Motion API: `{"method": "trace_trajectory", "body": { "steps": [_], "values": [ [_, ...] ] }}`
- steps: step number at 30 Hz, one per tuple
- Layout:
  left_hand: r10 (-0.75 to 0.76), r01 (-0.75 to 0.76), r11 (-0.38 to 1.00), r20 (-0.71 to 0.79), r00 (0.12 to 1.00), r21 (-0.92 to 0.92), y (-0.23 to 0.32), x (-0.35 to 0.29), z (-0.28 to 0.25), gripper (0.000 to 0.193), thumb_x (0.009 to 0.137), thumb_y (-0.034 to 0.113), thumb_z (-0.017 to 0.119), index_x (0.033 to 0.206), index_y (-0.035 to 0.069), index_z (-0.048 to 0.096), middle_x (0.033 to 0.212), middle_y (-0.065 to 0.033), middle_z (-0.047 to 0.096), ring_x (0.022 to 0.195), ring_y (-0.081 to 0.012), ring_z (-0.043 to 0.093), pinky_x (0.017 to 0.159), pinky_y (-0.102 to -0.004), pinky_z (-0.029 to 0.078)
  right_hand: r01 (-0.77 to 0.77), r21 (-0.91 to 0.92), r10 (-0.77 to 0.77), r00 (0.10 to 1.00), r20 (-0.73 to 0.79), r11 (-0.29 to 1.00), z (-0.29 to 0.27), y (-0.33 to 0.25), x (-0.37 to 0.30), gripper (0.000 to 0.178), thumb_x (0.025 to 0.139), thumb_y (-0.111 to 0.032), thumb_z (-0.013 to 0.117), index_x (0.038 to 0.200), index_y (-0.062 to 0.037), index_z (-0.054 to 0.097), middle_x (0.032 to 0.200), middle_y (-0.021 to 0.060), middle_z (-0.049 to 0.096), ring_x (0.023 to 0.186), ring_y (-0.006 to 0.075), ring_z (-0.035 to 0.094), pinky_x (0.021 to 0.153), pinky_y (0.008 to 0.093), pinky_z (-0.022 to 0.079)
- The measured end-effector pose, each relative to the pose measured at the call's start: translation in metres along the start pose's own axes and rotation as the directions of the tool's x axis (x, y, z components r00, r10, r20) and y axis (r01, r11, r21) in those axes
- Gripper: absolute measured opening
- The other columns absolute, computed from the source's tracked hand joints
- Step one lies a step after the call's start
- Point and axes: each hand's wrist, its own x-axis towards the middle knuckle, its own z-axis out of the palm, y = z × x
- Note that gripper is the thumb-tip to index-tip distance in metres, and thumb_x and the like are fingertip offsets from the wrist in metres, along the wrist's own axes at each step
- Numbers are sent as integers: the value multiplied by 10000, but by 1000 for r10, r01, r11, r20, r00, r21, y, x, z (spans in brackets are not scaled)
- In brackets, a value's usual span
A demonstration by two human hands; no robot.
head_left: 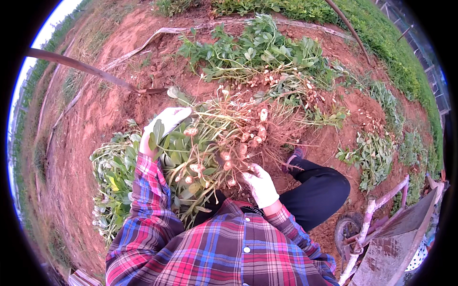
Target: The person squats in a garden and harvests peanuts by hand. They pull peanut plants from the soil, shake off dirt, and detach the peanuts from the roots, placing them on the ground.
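The white-gloved left hand (168,119) is gripping leafy green stems (207,123); the white-gloved right hand (262,187), finger grip unclear, is resting beside knobbly tan pods (227,165), many hanging unpicked.

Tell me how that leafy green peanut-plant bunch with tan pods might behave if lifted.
The leafy green peanut-plant bunch would probably flop, since its thin stems bend and splay. Its knobbly tan pods may swing or snap off, being attached by slender stalks.

Plaid shirt (210,250), white gloves (263,188)
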Motion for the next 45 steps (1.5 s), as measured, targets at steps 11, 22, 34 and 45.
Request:
{"method": "trace_trajectory", "body": {
  "steps": [11, 22, 34, 45],
  "values": [
    [-116, 115, 992, 23, 993, 54, 37, -2, 8, 375, 926, 351, 549, 1043, 5, 632, 886, 62, 588, 791, -33, 464, 731, -209, 394, 100, -391, -114, 993, -15, 915, 10, -11, -2, 334, 866, -81, 604, 1176, 23, 535, 1033, 25, 580, 939, 82, 517, 832, 216, 424],
    [-70, 71, 991, -13, 997, 114, 38, -4, 11, 397, 923, 346, 550, 1070, -15, 626, 919, 43, 609, 824, -50, 491, 767, -226, 408, 170, -805, -279, 960, 6, 568, 6, -22, -27, 143, 829, -99, 620, 893, 25, 652, 928, 114, 620, 821, 228, 593, 743, 302, 470],
    [-146, 144, 980, 8, 989, 138, 48, -4, 10, 458, 923, 391, 521, 1086, -27, 611, 915, 37, 601, 827, -55, 487, 766, -231, 409, 415, -900, -627, 739, 246, 136, 54, -12, -24, 331, 647, -139, 783, 901, -36, 599, 981, 137, 552, 831, 265, 578, 700, 347, 483],
    [-220, 207, 963, 59, 974, 174, 78, -16, 12, 618, 867, 494, 550, 1200, -27, 558, 1124, -75, 603, 1039, -152, 520, 911, -289, 386, 454, -815, -434, 855, 284, 359, 35, -22, -39, 164, 839, -79, 590, 984, -4, 607, 892, 152, 624, 780, 287, 625, 687, 335, 501]
  ]
}}
